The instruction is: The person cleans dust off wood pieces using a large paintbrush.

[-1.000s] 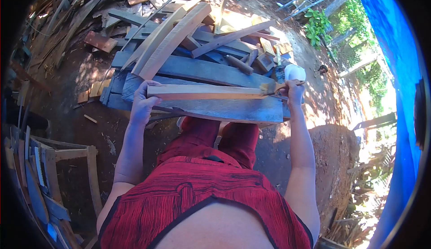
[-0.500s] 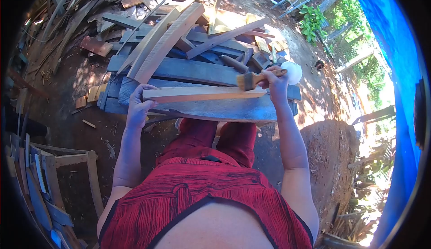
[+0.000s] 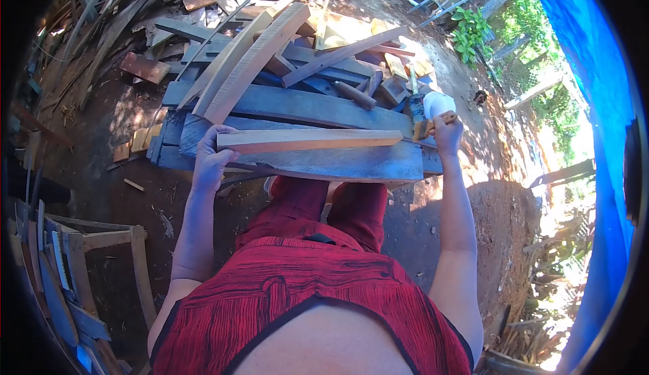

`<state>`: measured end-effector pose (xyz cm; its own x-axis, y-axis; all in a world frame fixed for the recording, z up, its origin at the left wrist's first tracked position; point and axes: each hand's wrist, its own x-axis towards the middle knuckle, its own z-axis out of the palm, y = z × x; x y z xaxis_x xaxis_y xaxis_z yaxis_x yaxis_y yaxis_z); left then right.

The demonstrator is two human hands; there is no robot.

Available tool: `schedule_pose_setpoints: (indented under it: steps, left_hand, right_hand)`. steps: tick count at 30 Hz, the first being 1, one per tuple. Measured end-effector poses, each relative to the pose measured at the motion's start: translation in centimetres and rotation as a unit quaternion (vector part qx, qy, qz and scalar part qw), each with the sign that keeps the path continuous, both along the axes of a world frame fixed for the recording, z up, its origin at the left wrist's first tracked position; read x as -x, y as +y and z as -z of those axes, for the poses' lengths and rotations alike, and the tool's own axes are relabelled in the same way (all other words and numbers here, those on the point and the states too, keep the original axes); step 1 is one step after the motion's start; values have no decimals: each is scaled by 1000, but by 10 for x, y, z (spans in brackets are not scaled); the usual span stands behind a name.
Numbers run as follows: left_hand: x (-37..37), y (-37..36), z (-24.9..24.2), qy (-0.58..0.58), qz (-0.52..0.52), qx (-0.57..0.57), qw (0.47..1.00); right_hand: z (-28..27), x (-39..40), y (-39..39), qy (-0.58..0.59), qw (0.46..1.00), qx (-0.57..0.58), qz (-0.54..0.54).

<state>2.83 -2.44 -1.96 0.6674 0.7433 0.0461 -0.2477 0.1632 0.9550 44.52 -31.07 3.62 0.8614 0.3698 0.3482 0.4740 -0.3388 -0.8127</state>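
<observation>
My left hand (image 3: 215, 153) grips the left end of a pale wooden strip (image 3: 307, 140), thumb toward me, fingers behind. The strip lies level above the grey plank bench (image 3: 324, 163), its right end unheld. At the bench's right end, my right hand (image 3: 447, 134) is closed around a paintbrush (image 3: 424, 129) by its wooden handle, the bristle end pointing left. Just behind that hand stands a white rounded container (image 3: 439, 105), partly covered by it. A dark, stained upright object (image 3: 416, 107) is beside the container.
Long wooden boards (image 3: 257, 64) lean over the bench's left back. A hammer-like tool (image 3: 358, 93) rests among offcuts behind the strip. Scrap wood (image 3: 101, 30) is heaped at the far left, and a wooden frame (image 3: 108, 240) stands at lower left. A blue tarp (image 3: 595, 105) hangs at right.
My right hand has moved right with the paintbrush, away from the strip's right end to beside the white container. My left hand and the wooden strip have barely moved.
</observation>
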Motion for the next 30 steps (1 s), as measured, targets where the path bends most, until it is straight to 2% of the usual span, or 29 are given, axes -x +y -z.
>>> schedule_pose_setpoints:
  steps: [2, 3, 7, 11, 13, 14, 16, 17, 19, 23, 25, 30]
  left_hand:
    - [0, -1, -1, 1, -4, 11, 1000]
    - [0, -1, 1, -4, 0, 12, 1000]
    - [0, -1, 2, -17, -5, 7, 1000]
    - [2, -1, 3, -8, 4, 15, 1000]
    - [2, -3, -3, -2, -6, -2, 1000]
    - [2, -4, -5, -2, -1, 9, 1000]
    - [5, -5, -7, 0, -2, 20, 1000]
    - [6, -6, -9, 13, -3, 3, 1000]
    - [8, -6, -10, 37, -1, -27, 999]
    - [8, -2, 2, 6, 4, 1, 1000]
    - [7, -3, -5, 10, 12, 5, 1000]
    - [6, -2, -3, 6, 14, -4, 1000]
  right_hand:
    - [2, 9, 13, -117, 992, 44, -35]
    - [-4, 26, 24, -116, 992, 44, -38]
    - [-20, 109, 82, 31, 981, -3, -190]
    - [-39, 182, 135, 53, 951, -27, -302]
    - [-60, 222, 157, 171, 908, -74, -376]
    - [-60, 235, 169, 175, 904, -76, -384]
    - [-60, 255, 191, 212, 856, -127, -454]
    - [-63, 263, 198, 214, 853, -129, -458]
    - [-68, 274, 207, 314, 811, -167, -464]
    - [-57, 257, 199, 319, 815, -171, -453]
    - [-47, 228, 182, 338, 843, -148, -392]
    - [-24, 141, 111, 299, 916, -131, -232]
